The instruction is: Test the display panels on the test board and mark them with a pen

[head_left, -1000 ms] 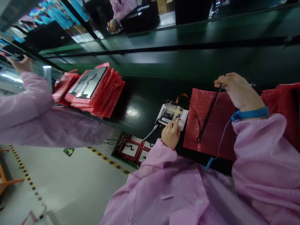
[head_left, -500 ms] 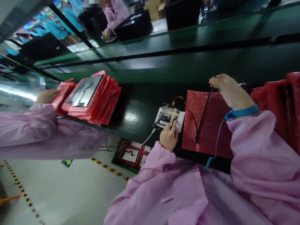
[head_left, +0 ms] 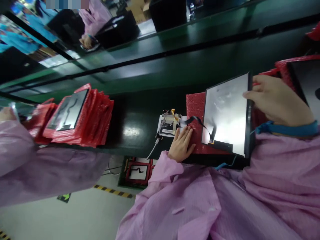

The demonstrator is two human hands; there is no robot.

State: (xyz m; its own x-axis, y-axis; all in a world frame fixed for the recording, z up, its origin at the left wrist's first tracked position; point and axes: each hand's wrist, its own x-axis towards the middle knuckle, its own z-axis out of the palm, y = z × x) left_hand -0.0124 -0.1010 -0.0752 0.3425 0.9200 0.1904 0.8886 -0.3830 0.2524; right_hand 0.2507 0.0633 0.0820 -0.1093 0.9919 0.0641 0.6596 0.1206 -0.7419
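My right hand [head_left: 277,98], with a blue strap at the wrist, pinches the right edge of an LCD panel [head_left: 226,111]. The panel is tilted, its silvery back facing me, above a red bubble-wrap sheet [head_left: 195,103]. A black flex cable [head_left: 196,119] runs from the panel's lower left toward a small circuit board [head_left: 170,122] with tape strips and an orange ribbon. My left hand [head_left: 182,143] lies beside the board's lower right, fingers stretched out over the bubble wrap's left edge. A white cable [head_left: 153,148] is plugged into the board.
At the left stands a stack of red bubble-wrap pouches [head_left: 92,116] with a panel [head_left: 72,110] on top. A co-worker's sleeve [head_left: 62,173] reaches in there. More panels in red wrap [head_left: 303,76] lie at the right. A crate [head_left: 122,181] sits below the bench edge.
My right hand has moved right and turned the panel from edge-on to showing its silvery back. My left hand has shifted off the board with fingers spread. The view has swung right.
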